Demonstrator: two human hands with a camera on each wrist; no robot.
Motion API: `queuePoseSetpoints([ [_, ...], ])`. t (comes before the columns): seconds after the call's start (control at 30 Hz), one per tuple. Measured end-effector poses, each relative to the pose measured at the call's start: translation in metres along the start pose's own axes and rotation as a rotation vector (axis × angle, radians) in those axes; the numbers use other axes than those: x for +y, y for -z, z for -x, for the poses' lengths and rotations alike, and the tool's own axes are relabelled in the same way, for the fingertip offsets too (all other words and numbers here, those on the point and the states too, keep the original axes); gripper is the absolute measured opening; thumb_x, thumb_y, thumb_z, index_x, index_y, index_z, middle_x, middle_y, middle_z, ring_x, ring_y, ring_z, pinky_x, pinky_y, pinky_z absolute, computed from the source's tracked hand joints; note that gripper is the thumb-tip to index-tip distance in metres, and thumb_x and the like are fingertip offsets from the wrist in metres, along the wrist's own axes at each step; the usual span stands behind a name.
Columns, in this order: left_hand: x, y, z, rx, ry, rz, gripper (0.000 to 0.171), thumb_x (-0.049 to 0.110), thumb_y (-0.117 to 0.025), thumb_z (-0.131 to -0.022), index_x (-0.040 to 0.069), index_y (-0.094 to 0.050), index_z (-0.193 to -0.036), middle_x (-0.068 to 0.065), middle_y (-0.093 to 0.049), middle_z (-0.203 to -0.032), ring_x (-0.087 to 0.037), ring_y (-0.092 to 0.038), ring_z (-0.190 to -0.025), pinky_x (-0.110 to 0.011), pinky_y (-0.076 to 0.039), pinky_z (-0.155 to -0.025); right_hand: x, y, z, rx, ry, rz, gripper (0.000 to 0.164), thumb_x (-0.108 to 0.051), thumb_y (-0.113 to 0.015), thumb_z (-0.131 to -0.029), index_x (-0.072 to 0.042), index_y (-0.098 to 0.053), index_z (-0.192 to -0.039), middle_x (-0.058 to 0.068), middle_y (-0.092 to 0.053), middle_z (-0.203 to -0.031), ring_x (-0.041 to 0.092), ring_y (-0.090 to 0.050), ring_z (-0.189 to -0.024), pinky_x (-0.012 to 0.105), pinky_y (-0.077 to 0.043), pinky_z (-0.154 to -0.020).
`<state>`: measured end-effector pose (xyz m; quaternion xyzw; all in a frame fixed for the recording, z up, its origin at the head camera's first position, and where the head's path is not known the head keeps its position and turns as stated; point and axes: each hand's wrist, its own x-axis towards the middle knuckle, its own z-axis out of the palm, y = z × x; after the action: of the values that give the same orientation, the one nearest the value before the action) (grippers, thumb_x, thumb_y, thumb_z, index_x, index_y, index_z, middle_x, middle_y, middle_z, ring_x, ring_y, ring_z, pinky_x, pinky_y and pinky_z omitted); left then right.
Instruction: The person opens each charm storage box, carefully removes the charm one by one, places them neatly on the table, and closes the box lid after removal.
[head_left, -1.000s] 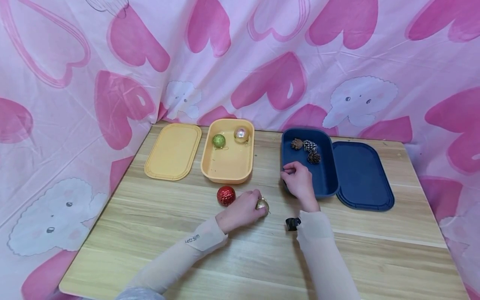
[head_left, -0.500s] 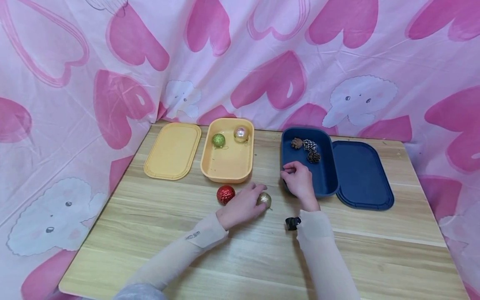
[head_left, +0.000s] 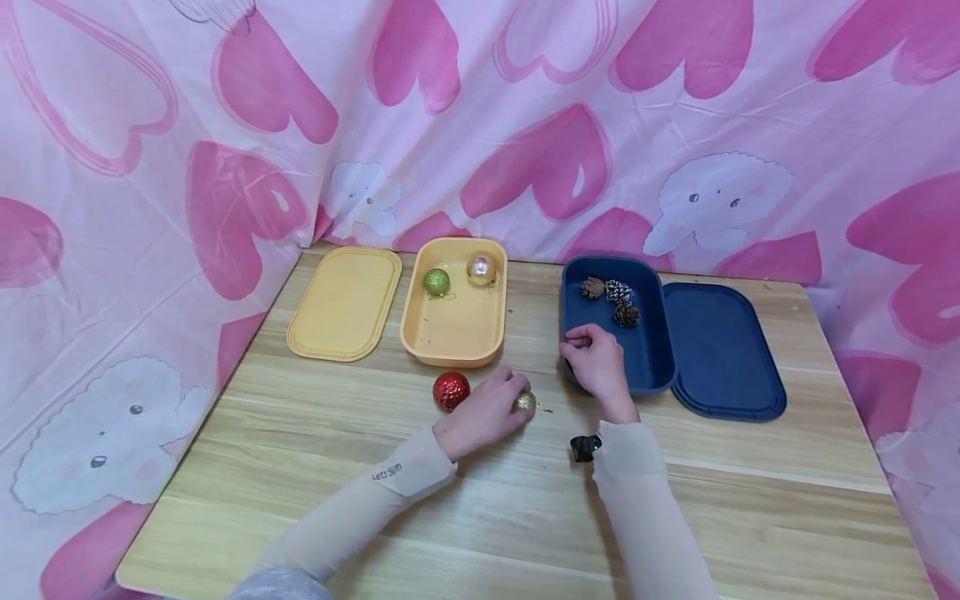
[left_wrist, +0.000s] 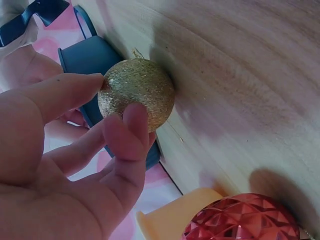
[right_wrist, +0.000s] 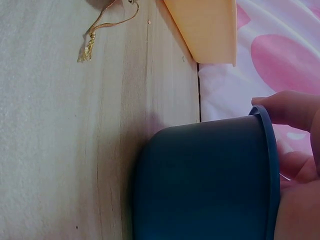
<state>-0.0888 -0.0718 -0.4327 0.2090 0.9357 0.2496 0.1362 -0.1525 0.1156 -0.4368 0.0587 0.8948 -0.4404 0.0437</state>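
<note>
The left hand [head_left: 483, 415] is pinching the gold bauble [left_wrist: 140, 87] midway between the counter's [head_left: 300, 425] side edges; probably light and brittle, it's wanting gentle mid-height pressure. The right hand [head_left: 600, 367] is gripping the blue box [right_wrist: 200, 185].

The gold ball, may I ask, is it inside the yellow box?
No, the left hand holds the gold ball outside the yellow box, in front of it.

The gold ball [left_wrist: 134, 82] looks rough with glitter, as does the green ball [head_left: 437, 282], while the red ball [head_left: 451, 390] is glossy and faceted and the pale ball [head_left: 481, 268] smooth and mirror-like. The yellow box [head_left: 453, 329] and blue box [head_left: 649, 350] look like smooth, matt plastic, the pine cones [head_left: 626, 314] rough and woody. The surface [head_left: 300, 442] looks like smooth, grained wood, the backdrop [head_left: 465, 167] like cloth.
</note>
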Motion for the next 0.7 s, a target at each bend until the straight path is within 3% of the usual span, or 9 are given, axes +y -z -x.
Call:
queuePoseSetpoints([
  [0.23,0.000,0.003,0.002,-0.004,0.002,0.024,0.034,0.026,-0.066,-0.090,0.008,-0.060,-0.119,-0.006,-0.058,-0.108,-0.014,-0.056,-0.091,-0.024,-0.052,-0.077,0.000,0.000,0.000,0.002,0.005,-0.003,0.021,-0.017,-0.066,-0.087,-0.004,-0.067,-0.104,0.014,-0.070,-0.099,0.026,-0.063,-0.092,0.038,-0.049,-0.086],
  [0.37,-0.001,0.011,0.004,0.035,-0.008,0.066,0.036,0.027,-0.066,-0.089,0.009,-0.061,-0.120,-0.005,-0.059,-0.113,-0.016,-0.056,-0.100,-0.029,-0.051,-0.087,-0.002,0.001,0.000,-0.002,0.002,-0.001,0.021,-0.017,-0.066,-0.088,-0.004,-0.066,-0.104,0.014,-0.070,-0.099,0.026,-0.063,-0.092,0.037,-0.049,-0.084],
  [0.57,-0.016,0.030,0.010,0.205,-0.101,0.193,0.028,0.019,-0.067,-0.090,0.006,-0.064,-0.114,-0.006,-0.062,-0.110,-0.019,-0.056,-0.099,-0.031,-0.050,-0.088,-0.003,0.001,0.000,-0.018,-0.010,0.001,0.021,-0.017,-0.066,-0.088,-0.004,-0.066,-0.105,0.015,-0.070,-0.100,0.026,-0.063,-0.092,0.036,-0.049,-0.083],
  [0.7,-0.039,0.047,0.017,0.337,-0.106,0.239,0.026,0.014,-0.067,-0.088,0.004,-0.064,-0.112,-0.010,-0.064,-0.109,-0.023,-0.058,-0.100,-0.036,-0.052,-0.088,-0.003,0.001,0.001,-0.028,-0.020,0.002,0.021,-0.017,-0.067,-0.088,-0.004,-0.066,-0.104,0.014,-0.070,-0.100,0.026,-0.063,-0.093,0.034,-0.049,-0.081],
])
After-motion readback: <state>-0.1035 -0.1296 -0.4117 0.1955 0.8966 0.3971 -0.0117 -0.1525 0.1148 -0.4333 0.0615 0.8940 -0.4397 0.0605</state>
